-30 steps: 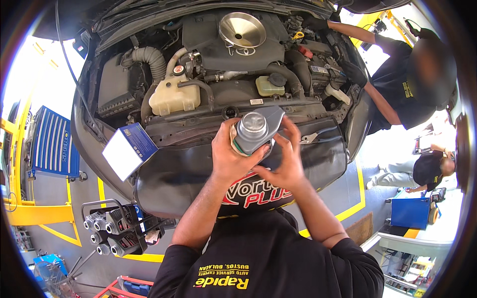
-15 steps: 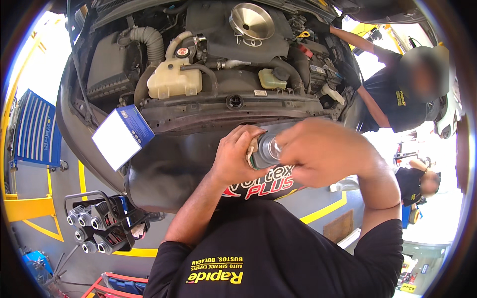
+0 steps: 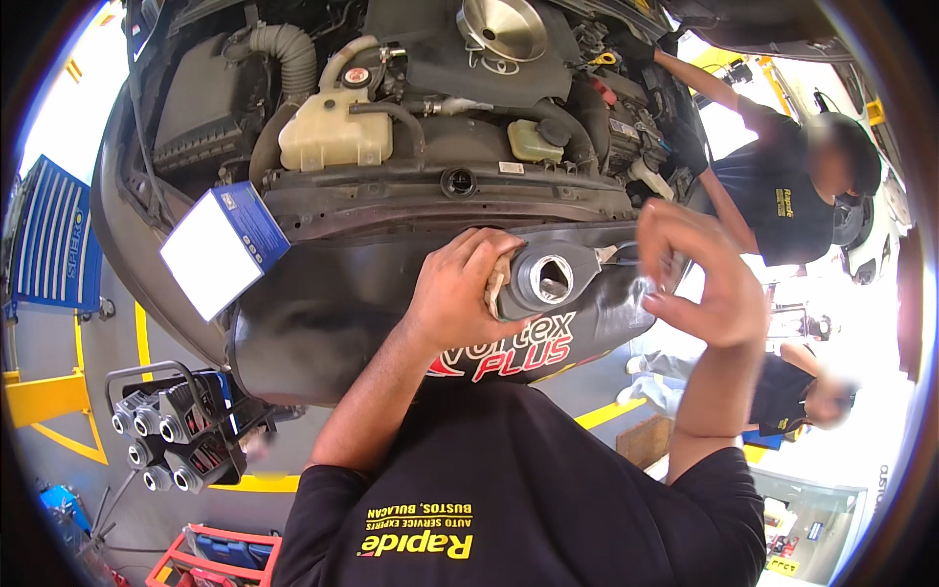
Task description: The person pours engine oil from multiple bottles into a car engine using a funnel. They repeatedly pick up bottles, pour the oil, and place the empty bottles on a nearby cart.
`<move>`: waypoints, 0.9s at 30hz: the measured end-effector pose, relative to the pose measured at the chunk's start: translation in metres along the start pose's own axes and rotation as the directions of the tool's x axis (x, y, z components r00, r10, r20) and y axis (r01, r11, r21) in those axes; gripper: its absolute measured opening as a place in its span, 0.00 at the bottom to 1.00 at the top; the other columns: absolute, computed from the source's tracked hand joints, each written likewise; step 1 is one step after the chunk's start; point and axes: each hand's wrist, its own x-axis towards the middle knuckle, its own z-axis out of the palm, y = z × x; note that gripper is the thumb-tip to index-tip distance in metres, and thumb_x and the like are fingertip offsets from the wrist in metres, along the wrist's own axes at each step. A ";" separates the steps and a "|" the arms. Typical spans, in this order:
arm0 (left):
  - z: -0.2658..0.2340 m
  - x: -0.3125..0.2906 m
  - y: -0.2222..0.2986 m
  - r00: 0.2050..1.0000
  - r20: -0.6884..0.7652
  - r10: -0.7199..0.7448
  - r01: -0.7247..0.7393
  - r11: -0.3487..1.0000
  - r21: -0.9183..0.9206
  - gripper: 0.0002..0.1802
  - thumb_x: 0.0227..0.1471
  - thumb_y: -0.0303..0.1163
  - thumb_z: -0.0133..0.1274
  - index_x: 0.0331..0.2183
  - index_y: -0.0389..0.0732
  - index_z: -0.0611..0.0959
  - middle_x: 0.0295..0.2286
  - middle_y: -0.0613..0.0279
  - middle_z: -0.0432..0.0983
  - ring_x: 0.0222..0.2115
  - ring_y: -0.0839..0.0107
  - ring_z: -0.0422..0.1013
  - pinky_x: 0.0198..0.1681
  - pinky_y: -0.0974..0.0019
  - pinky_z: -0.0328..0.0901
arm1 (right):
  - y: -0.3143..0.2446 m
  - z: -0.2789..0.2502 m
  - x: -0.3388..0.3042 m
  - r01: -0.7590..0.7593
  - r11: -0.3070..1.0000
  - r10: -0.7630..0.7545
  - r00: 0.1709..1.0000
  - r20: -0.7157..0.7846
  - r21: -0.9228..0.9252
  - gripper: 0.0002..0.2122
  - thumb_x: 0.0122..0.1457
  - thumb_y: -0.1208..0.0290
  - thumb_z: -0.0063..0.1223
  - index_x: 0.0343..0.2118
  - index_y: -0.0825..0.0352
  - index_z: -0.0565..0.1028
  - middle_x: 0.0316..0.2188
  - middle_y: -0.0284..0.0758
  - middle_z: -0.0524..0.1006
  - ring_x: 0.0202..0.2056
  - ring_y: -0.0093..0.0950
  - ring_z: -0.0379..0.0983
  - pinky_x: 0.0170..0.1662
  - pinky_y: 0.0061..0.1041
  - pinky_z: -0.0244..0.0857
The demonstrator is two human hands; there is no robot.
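Observation:
My left hand (image 3: pixel 460 284) is closed around a grey plastic bottle (image 3: pixel 528 279), with a crumpled pale rag (image 3: pixel 500 284) between palm and bottle. The bottle's round mouth is uncapped and faces up, with a silvery rim and a darker patch inside. To the right of the bottle, my right hand (image 3: pixel 706 274) is raised, its fingers bent and apart from the thumb. Motion smears its fingertips, and I make out nothing held in them. A small pale, silvery bit (image 3: pixel 604 256) shows between the bottle and this hand; its kind is unclear.
Ahead lies an open engine bay with a metal funnel (image 3: pixel 502 29), a coolant tank (image 3: pixel 337 132) and an uncovered filler neck (image 3: pixel 458 182). A blue and white box (image 3: pixel 225 249) rests on the car's left edge. A bottle carrier (image 3: pixel 176 421) stands lower left. A co-worker (image 3: pixel 773 181) leans in at right.
My right hand has come away from the bottle's mouth and moved right. The mouth is now uncovered to view. My left hand keeps its hold on the bottle.

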 end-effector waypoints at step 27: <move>-0.018 0.146 0.002 0.963 -0.245 -0.116 0.067 0.978 -0.199 0.35 0.51 0.40 0.70 0.55 0.36 0.74 0.47 0.49 0.72 0.46 0.54 0.73 0.49 0.56 0.69 | 0.155 0.133 0.010 0.192 0.818 0.358 0.568 -0.741 0.543 0.44 0.33 0.64 0.87 0.54 0.73 0.70 0.48 0.39 0.81 0.50 0.26 0.77 0.57 0.31 0.69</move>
